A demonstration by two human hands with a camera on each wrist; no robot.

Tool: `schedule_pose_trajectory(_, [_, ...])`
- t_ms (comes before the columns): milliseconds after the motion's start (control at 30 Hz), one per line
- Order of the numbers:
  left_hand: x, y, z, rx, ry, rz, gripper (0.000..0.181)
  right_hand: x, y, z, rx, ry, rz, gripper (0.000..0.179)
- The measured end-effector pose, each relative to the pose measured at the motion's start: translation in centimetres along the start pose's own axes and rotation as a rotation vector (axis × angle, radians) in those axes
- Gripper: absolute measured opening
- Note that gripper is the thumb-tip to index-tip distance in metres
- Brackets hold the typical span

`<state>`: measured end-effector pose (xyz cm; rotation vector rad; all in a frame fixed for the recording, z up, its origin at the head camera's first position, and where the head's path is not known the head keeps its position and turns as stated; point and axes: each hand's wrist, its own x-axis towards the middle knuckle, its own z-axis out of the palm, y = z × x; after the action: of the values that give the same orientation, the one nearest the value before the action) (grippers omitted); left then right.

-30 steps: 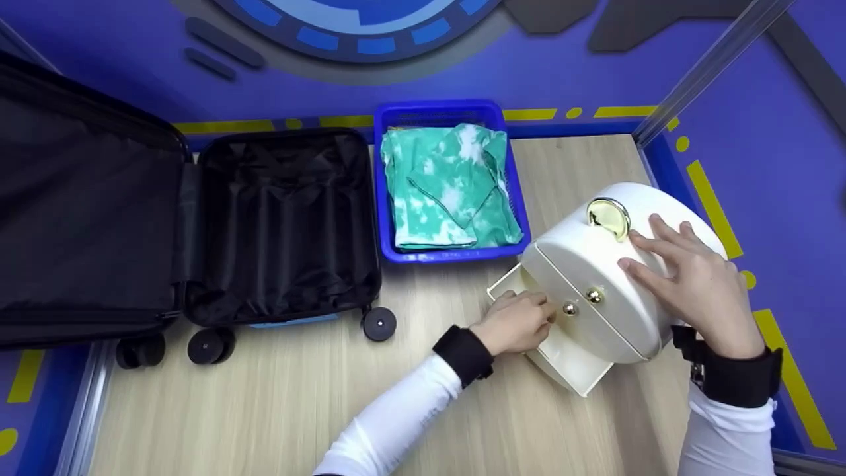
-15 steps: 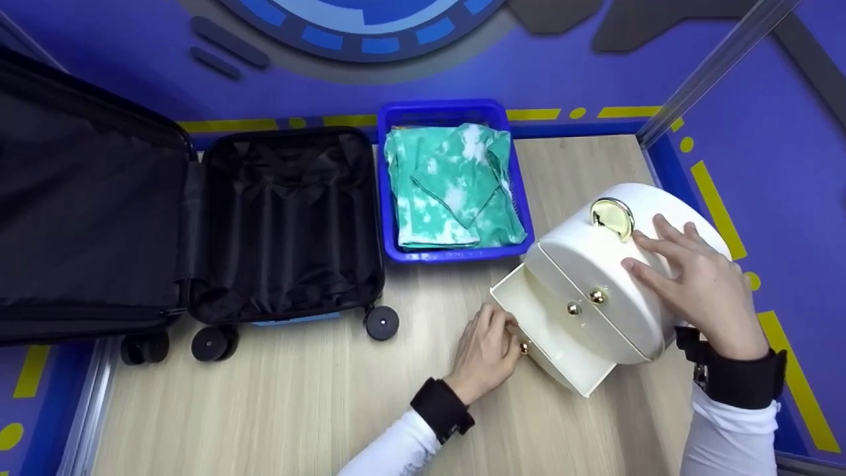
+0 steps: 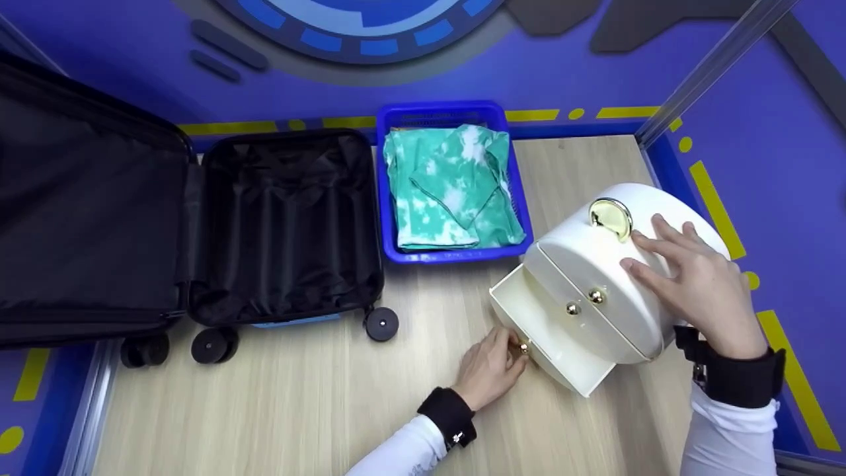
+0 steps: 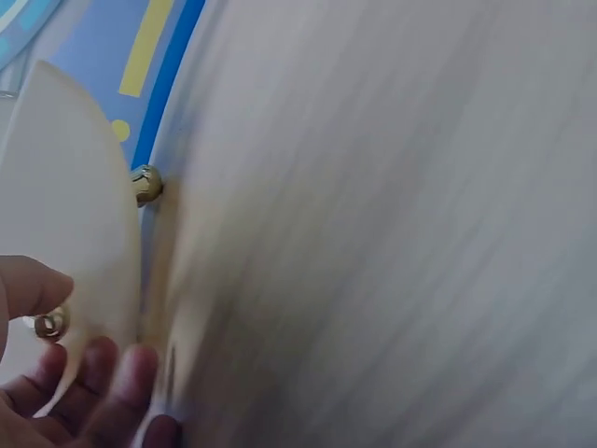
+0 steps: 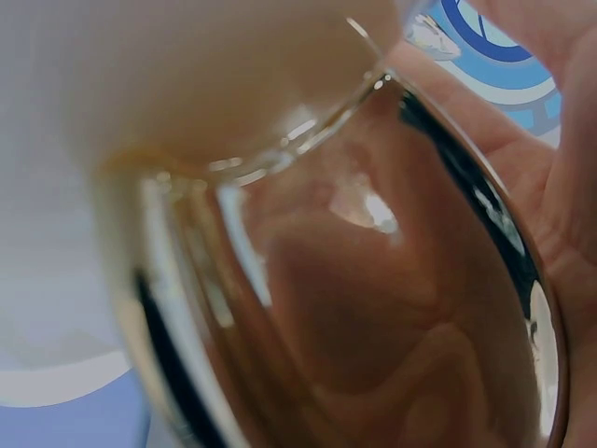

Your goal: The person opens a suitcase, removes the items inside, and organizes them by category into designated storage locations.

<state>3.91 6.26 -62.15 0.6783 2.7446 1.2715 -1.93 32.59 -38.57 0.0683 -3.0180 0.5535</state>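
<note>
A rounded white storage box (image 3: 588, 284) with a gold handle (image 3: 611, 218) on top stands tilted on the right side of the table. Its lower drawer (image 3: 558, 344) is pulled out and looks bare inside. At the drawer's front, my left hand (image 3: 488, 370) has thumb and fingers around the small gold knob (image 4: 51, 324), pinching it from both sides in the left wrist view. My right hand (image 3: 704, 284) rests with spread fingers on top of the box, close beside the handle. Shiny gold metal (image 5: 373, 280) fills much of the right wrist view.
Behind the box's left side stands a blue basket (image 3: 456, 256) holding folded green-and-white tie-dye cloth (image 3: 449, 192). A black suitcase (image 3: 284, 231) lies opened at the left, its wheels (image 3: 381, 324) towards me. Blue walls (image 3: 780, 145) bound the table (image 3: 284, 410) at back and right.
My left hand has come out of the drawer, moved left and down to its front, and taken the knob. The right hand and the box have stayed in place.
</note>
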Motion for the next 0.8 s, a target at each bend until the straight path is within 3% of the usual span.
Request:
schedule_pose_trajectory(367, [0.4,0.4,0.1,-0.096,-0.014,-0.033,0.028,0.0,0.0,0.0,0.008,-0.003,0.003,0.055])
schedule_pose_trajectory(800, [2.2,0.5,0.1,-0.06,-0.038,-0.016,0.028,0.0,0.0,0.0,0.004,-0.005,0.002,0.055])
